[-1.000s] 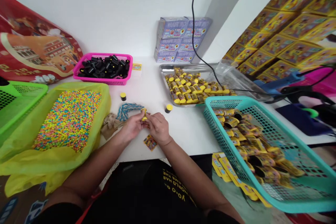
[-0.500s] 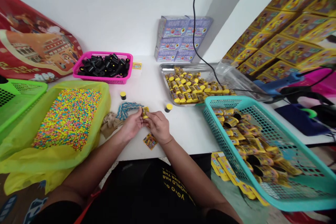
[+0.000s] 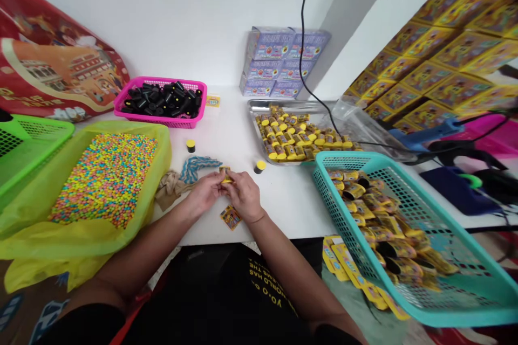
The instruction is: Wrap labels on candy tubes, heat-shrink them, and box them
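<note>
Between my two hands is a small yellow labelled canister (image 3: 226,174), partly covered by fingers. My left hand (image 3: 206,191) grips it from the left, and my right hand (image 3: 245,194) has its fingers closed on it from the right. Just below them on the white table lies a stack of printed labels (image 3: 230,217). One black canister with a yellow lid (image 3: 259,167) stands right of my right hand; a similar black canister (image 3: 190,145) stands farther back on the left. A blue-and-white striped cloth (image 3: 198,167) and a brown cloth (image 3: 172,188) lie beside my left hand.
At left, a yellow-lined tub (image 3: 164,143) holds colourful candies, with a pink basket (image 3: 202,110) of black canisters behind. A metal tray (image 3: 253,113) and a teal basket (image 3: 324,183) at right hold yellow canisters. A black cable (image 3: 301,38) hangs over the tray. Boxes (image 3: 275,59) stand behind.
The yellow canister has tipped and sits lower between my fingers, more covered by them. Both hands stay in nearly the same place. The camera view has shifted slightly.
</note>
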`<state>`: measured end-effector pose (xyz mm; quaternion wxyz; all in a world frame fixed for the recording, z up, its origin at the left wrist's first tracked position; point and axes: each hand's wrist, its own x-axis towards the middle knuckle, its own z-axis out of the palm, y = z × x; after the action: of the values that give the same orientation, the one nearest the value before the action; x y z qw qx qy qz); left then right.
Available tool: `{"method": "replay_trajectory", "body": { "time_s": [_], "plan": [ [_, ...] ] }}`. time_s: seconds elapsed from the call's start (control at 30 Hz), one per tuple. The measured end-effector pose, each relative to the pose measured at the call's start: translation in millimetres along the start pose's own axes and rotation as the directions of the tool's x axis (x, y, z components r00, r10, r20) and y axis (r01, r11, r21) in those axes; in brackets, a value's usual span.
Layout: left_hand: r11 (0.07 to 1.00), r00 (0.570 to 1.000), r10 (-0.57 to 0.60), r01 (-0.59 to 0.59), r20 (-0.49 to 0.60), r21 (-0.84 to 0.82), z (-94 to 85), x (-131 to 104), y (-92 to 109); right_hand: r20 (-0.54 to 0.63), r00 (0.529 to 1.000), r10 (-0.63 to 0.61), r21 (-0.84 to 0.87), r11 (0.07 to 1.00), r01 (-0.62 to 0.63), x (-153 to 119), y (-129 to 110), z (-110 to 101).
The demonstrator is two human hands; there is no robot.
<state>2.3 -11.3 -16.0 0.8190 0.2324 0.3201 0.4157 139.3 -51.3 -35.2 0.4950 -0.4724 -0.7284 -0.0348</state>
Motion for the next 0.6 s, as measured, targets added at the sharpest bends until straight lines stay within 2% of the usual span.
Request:
{"method": "replay_trajectory", "body": {
  "time_s": [0.07,0.23,0.37,0.5,0.6],
  "plan": [
    [1.0,1.0,0.01,-0.01,0.002,0.001,-0.9,0.8,-0.6,0.034,0.999,0.016,0.051,0.999,-0.018,0.5,0.2,0.6],
    [1.0,1.0,-0.006,0.006,0.013,-0.027,-0.9,2.2,-0.4,-0.04,0.996,0.078,0.16,0.985,-0.071,0.5,3.2,3.1],
    [0.997,0.999,-0.045,0.044,-0.02,-0.06,1.1,1.3,-0.8,-0.062,0.989,0.135,0.159,0.979,-0.123,-0.4,2.9,1.3],
    [0.996,0.997,-0.076,0.076,-0.006,-0.044,2.0,0.5,0.8,-0.046,0.978,0.206,0.143,0.97,-0.198,-1.3,3.3,-1.2],
    [0.999,0.999,-0.037,0.036,-0.016,-0.027,0.2,1.9,1.5,-0.004,0.982,0.189,0.172,0.967,-0.185,-0.6,3.2,-1.7]
  ]
}}
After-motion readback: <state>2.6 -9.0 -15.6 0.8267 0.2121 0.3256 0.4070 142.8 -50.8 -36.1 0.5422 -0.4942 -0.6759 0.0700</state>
